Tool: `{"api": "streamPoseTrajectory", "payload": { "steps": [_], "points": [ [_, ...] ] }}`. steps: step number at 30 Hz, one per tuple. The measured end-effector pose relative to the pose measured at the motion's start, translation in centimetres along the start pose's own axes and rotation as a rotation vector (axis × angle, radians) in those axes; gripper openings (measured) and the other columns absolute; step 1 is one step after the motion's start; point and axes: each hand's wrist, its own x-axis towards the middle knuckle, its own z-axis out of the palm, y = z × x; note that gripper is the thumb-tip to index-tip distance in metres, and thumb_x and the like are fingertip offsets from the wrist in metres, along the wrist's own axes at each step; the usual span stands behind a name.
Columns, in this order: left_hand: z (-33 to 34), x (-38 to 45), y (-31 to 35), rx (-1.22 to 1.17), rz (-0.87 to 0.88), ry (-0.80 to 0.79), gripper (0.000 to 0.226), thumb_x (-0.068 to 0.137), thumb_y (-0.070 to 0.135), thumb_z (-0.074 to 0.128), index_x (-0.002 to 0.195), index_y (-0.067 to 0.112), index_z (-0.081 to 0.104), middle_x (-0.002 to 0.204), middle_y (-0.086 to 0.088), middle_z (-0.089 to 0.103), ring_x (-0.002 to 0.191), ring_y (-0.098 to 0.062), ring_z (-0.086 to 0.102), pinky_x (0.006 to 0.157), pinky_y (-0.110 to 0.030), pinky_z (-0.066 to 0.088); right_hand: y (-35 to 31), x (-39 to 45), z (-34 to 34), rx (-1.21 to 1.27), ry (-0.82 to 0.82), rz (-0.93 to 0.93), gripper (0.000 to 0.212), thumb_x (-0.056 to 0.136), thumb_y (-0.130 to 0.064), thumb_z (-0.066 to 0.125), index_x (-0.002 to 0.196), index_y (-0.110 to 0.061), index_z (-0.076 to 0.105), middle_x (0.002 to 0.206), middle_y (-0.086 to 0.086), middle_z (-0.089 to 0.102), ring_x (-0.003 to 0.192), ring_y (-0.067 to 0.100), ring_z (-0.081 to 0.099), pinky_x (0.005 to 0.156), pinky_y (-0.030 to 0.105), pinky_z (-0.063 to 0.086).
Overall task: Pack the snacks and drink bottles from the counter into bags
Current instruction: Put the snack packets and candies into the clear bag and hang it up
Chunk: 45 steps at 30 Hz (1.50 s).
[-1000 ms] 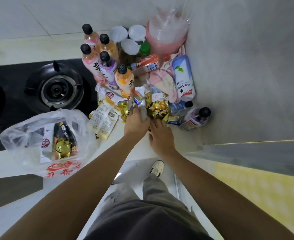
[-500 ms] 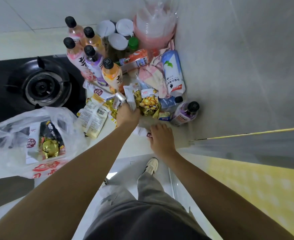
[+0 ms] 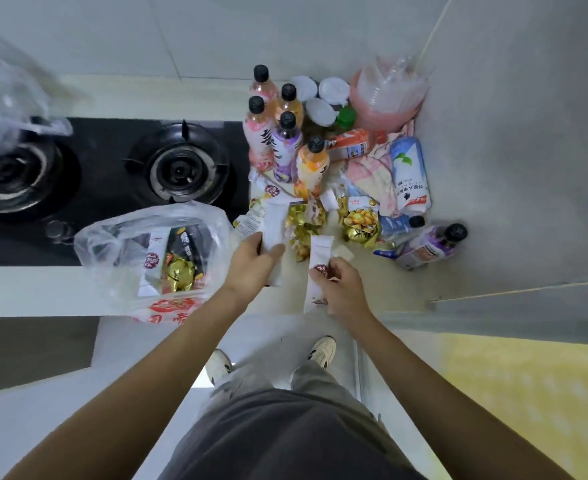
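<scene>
White wrappers filled both hands: the left hand (image 3: 251,263) had its grip closed around a long white snack packet (image 3: 273,223) just beside the open plastic bag (image 3: 154,258), and the right hand (image 3: 337,289) pinched a second white packet (image 3: 316,268) with a red mark, held above the front edge of the pale surface (image 3: 382,289). Both packets looked light, thin and crinkly, the sort that bend when held by one end, so I judged a hold near the middle would carry them straighter. Already in the bag lay a gold-wrapped snack and a white packet. More gold snack packets (image 3: 360,225) sat heaped behind the hands, and five upright drink bottles (image 3: 287,147) stood close together near the stove (image 3: 181,168); those would likely be heavier and smooth-sided, best taken round the body. One purple bottle (image 3: 427,245) lay on its side against the wall. Printing on the packets was too small to read, the heap hid how many snacks remained beneath, and another clear bag (image 3: 5,98) at the far left was cut off by the frame.
</scene>
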Motion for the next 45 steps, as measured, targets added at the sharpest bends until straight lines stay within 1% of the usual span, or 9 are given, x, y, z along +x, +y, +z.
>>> {"api": "streamPoseTrajectory", "payload": {
  "steps": [8,13,21,24,27,30,34,39,45],
  "points": [
    [-14.0,-5.4,-4.4,-0.185,-0.020,0.183,0.014,0.102,0.026,0.058,0.097,0.017,0.068,0.072,0.005,0.070,0.062,-0.011,0.068,0.057,-0.029,0.053,-7.7,-4.5,13.3,0.062,-0.244,-0.072,0.022,0.100,-0.028,0.065,0.086,-0.015,0.054,0.061,-0.017,0.052,0.058,0.001,0.048,0.055,0.015,0.040],
    [-19.8,-4.9,-7.4,-0.155,-0.137,0.255,0.016,0.101,0.021,0.057,0.085,0.017,0.058,0.065,0.002,0.058,0.042,-0.004,0.054,0.036,-0.016,0.035,-8.5,-4.4,22.1,-0.073,-0.262,-0.007,0.014,0.095,-0.032,0.070,0.091,-0.019,0.065,0.074,-0.009,0.068,0.061,0.004,0.062,0.055,0.020,0.045],
    [-23.4,0.7,-9.4,0.007,-0.210,0.095,0.025,0.096,0.031,0.064,0.085,0.009,0.057,0.074,-0.008,0.061,0.055,-0.022,0.053,0.046,-0.028,0.041,-8.4,-0.1,28.2,-0.223,-0.091,0.158,0.012,0.094,-0.026,0.068,0.093,-0.014,0.064,0.082,0.002,0.066,0.078,0.022,0.064,0.064,0.030,0.047],
    [-23.9,2.4,-9.4,0.095,-0.168,0.055,0.017,0.098,0.022,0.061,0.103,0.007,0.066,0.093,-0.013,0.074,0.067,-0.025,0.071,0.064,-0.039,0.062,-8.9,0.9,28.3,-0.328,-0.055,0.102,0.016,0.098,-0.023,0.064,0.108,-0.011,0.067,0.089,0.000,0.067,0.078,0.018,0.063,0.072,0.036,0.054],
    [-24.8,2.4,-9.2,0.428,-0.026,0.120,0.026,0.096,0.022,0.060,0.119,0.013,0.067,0.104,-0.007,0.074,0.088,-0.027,0.071,0.080,-0.041,0.061,-8.9,0.3,27.7,-0.491,-0.089,-0.048,0.017,0.099,-0.020,0.061,0.114,-0.010,0.064,0.098,0.001,0.066,0.084,0.019,0.063,0.076,0.038,0.053],
    [-25.0,1.3,-9.0,0.629,0.154,0.158,0.023,0.098,0.025,0.058,0.116,0.015,0.067,0.107,0.000,0.070,0.091,-0.023,0.067,0.077,-0.032,0.051,-8.5,-1.9,26.4,-0.620,-0.088,-0.307,0.021,0.099,-0.018,0.063,0.118,-0.011,0.063,0.109,-0.001,0.062,0.095,0.014,0.057,0.079,0.027,0.045],
    [-23.8,0.1,-8.3,0.801,0.387,0.156,0.026,0.098,0.029,0.054,0.120,0.020,0.062,0.112,0.001,0.066,0.090,-0.024,0.065,0.070,-0.037,0.055,-7.2,-4.4,23.8,-0.611,-0.018,-0.557,0.018,0.095,-0.014,0.062,0.113,-0.012,0.064,0.105,0.002,0.065,0.096,0.019,0.064,0.081,0.039,0.057],
    [-19.1,-0.7,-6.1,0.946,0.651,0.121,0.026,0.096,0.028,0.054,0.118,0.016,0.062,0.106,0.000,0.062,0.102,-0.024,0.055,0.064,-0.035,0.050,-5.8,-5.0,17.8,-0.519,0.196,-0.560,0.010,0.093,-0.012,0.060,0.102,-0.014,0.061,0.098,-0.003,0.058,0.089,0.015,0.057,0.076,0.034,0.051],
    [-9.7,1.1,-3.1,1.066,0.862,-0.019,0.034,0.091,0.027,0.057,0.122,0.014,0.060,0.110,-0.005,0.060,0.105,-0.028,0.054,0.067,-0.042,0.055,-2.7,-1.5,8.3,-0.884,0.283,-0.498,0.022,0.088,-0.013,0.064,0.109,-0.014,0.059,0.110,0.005,0.057,0.105,0.026,0.054,0.082,0.039,0.052]
  ]
}}
